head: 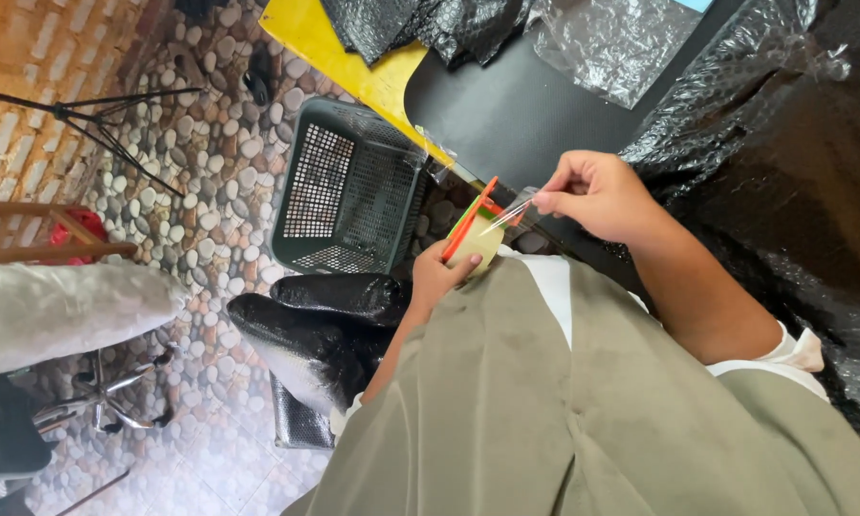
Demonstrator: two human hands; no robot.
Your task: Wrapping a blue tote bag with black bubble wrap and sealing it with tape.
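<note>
A glossy, clear strip of tape point(508, 214) is pinched off a tape dispenser point(472, 234) of smooth orange plastic. Crinkled, shiny black bubble wrap point(783, 124) is spread over a matt black table top point(506, 105). A perforated dark green plastic basket point(348, 191) is set on a rough pebble floor point(200, 143).

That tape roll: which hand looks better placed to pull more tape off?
Probably the right hand: its fingertips already pinch the clear tape strip, while the left hand grips the tape roll.
</note>
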